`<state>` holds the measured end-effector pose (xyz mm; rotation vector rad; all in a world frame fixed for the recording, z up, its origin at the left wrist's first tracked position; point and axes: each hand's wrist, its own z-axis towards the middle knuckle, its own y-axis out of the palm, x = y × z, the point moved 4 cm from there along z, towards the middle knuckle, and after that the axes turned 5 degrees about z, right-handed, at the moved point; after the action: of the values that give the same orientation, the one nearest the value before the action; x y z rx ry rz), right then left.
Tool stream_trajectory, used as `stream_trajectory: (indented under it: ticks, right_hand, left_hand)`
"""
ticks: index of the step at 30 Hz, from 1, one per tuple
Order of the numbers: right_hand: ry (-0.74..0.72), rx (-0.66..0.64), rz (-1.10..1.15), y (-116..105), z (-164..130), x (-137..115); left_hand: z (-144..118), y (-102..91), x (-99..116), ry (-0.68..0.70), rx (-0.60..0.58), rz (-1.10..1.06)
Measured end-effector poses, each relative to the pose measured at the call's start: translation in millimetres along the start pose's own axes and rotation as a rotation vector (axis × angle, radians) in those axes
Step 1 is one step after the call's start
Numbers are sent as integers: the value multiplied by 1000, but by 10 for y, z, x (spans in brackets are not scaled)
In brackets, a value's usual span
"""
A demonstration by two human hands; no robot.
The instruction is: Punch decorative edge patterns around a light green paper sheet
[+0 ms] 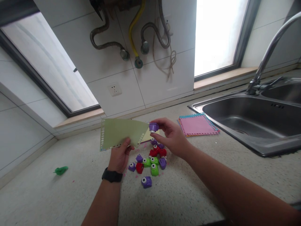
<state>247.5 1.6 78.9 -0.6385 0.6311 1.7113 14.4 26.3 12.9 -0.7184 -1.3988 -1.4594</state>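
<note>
A sheet of pale green paper (122, 131), with small shapes punched along its edges, is pinched in my left hand (120, 154) by its lower edge. My right hand (172, 135) grips a purple craft punch (153, 126) between thumb and fingers, at the right end of the sheet. Whether the punch is on the paper's edge I cannot tell. Below both hands lie several more craft punches: green ones (154, 169), red ones (139, 168) and purple ones (146, 182). A yellowish sheet (154, 135) shows partly behind the right hand. Pink paper bits lie scattered among the punches.
A stack of punched coloured paper (197, 125), pink on top, lies right of my hands beside the steel sink (235, 116) with its faucet (256, 78). A crumpled green thing (61, 170) sits on the counter at left. Hoses and a socket (114, 89) are on the wall.
</note>
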Motion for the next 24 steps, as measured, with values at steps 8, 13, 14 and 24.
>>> stream_trajectory:
  ticks: [8,13,14,24]
  right_hand:
    - [147,-9,-82,-28,9,101]
    - [261,-59,-132,-34,2,190]
    - [279,-75,-110,-24,-1,198]
    - [508,-262,102,63,-72,311]
  left_hand:
    - [-19,39,45,28,-16,23]
    - [-35,33,58,41,-13,62]
    - [-37,31,59,43,-16,75]
    - [-60,26,71,99,0,259]
